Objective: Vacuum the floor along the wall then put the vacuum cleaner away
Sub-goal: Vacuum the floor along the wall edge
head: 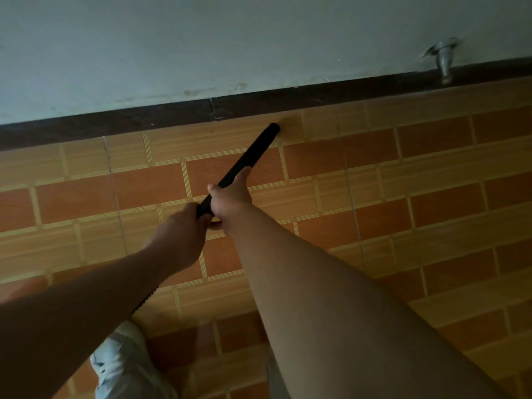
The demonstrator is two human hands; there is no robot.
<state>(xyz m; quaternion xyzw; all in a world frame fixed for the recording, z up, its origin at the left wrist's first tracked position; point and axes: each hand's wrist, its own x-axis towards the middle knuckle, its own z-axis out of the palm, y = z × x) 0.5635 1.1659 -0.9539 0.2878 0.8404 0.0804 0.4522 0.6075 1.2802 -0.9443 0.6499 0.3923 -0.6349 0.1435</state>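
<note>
Nearest me, at seven o'clock, a pale trouser leg (123, 361) shows over the tiled floor (403, 197). Just beyond it, a ribbed hose (146, 298) peeks out from under the left forearm. I have the left hand (184, 228) curled round the rear of the black vacuum wand (247, 156). The right hand (230, 197) grips it just ahead. The wand runs toward one o'clock, its tip near the dark skirting (115, 122). Farthest, at two o'clock, a metal fitting (444, 60) juts from the wall (259, 38).
</note>
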